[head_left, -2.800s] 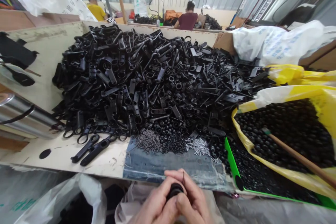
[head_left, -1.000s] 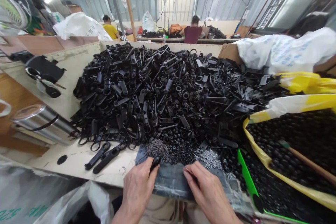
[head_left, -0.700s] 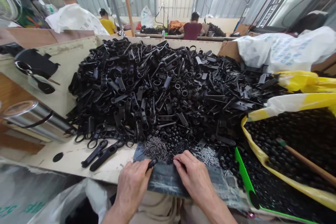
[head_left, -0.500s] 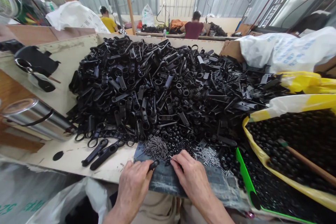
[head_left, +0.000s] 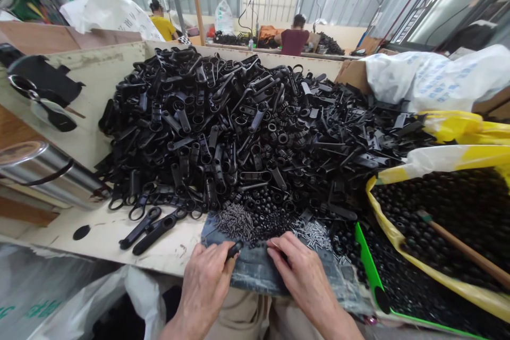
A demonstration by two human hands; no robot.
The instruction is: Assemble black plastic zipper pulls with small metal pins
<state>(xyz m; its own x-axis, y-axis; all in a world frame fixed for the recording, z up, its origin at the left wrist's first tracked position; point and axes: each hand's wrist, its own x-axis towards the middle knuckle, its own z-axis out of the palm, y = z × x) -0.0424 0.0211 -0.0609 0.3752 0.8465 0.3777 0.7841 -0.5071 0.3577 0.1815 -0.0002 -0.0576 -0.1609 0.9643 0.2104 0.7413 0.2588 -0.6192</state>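
My left hand (head_left: 207,284) is closed on a small black plastic part (head_left: 234,249) at the near edge of a dark denim pad (head_left: 255,271). My right hand (head_left: 300,276) rests on the pad beside it, fingertips pinched together near a patch of small black rings (head_left: 274,223); whether it holds anything is too small to tell. A heap of dark metal pins (head_left: 235,220) lies just beyond my left fingers, and shiny silver pins (head_left: 314,234) lie beyond my right hand. Behind them rises a big pile of black plastic levers (head_left: 223,127).
A yellow bag of black beads (head_left: 442,207) with a wooden stick (head_left: 462,247) is at right, above a green tray (head_left: 368,271). A steel cylinder (head_left: 43,170) lies at left. White sacks (head_left: 422,77) sit behind. Two people (head_left: 297,34) work at a far bench.
Both hands came up from my lap onto the denim pad. The left keeps the black part; the right reached into the small rings and has drawn back slightly.
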